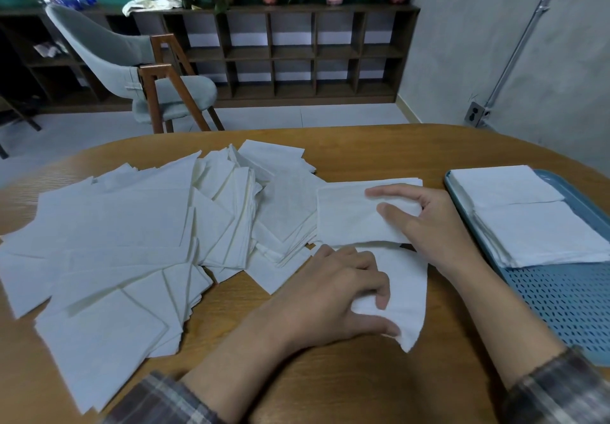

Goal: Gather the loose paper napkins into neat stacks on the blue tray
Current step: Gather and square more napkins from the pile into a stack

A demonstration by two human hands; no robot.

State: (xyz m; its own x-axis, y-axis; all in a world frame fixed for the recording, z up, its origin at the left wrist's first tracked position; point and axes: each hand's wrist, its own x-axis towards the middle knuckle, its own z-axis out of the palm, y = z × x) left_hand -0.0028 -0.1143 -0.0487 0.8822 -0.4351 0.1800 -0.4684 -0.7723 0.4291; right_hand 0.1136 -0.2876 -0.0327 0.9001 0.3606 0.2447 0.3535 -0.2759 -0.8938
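Note:
Several loose white paper napkins point(115, 242) lie scattered over the left and middle of the wooden table point(363, 384). My right hand point(425, 222) grips a small pile of napkins point(346, 215) at its right edge, thumb on top and fingers round the side. My left hand point(330, 298) pinches a single napkin point(407, 291) that lies just in front of that pile. At the right stands the blue tray point(561, 298), perforated, with two neat napkin stacks point(528, 222) on its far part.
A grey chair point(138, 70) with wooden legs stands beyond the table's far edge. Behind it runs a low dark shelf unit point(297, 57) with potted plants on top. A grey wall with a socket point(475, 114) is at the right.

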